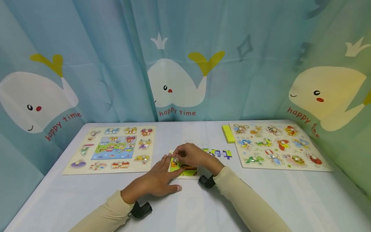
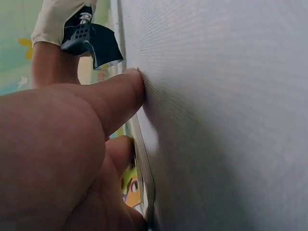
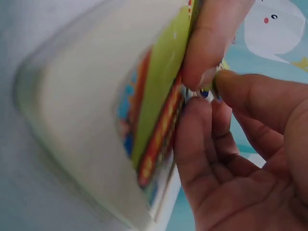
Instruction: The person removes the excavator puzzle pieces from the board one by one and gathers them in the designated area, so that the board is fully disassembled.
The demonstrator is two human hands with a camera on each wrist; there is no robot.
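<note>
A small jigsaw puzzle with a yellow-green picture [image 1: 189, 173] lies in a pale board in front of me, partly hidden by both hands. My left hand [image 1: 158, 176] rests on the board's left side with fingers extended; its thumb [image 2: 118, 98] lies down on the tablecloth. Over the picture, my right hand [image 1: 192, 155] is bent down and pinches a small puzzle piece [image 3: 215, 86] between thumb and fingertips. Most of that piece is covered by the fingers. The board's bare cream border [image 3: 82, 96] shows close up in the right wrist view.
Loose puzzle pieces [image 1: 223, 154] lie just right of the right hand. Beyond them are a yellow block [image 1: 228, 134] and an insect peg board [image 1: 272, 163]. At left lies another peg board [image 1: 108, 171] with vehicles and buildings. A whale-print curtain [image 1: 116, 80] hangs behind the table.
</note>
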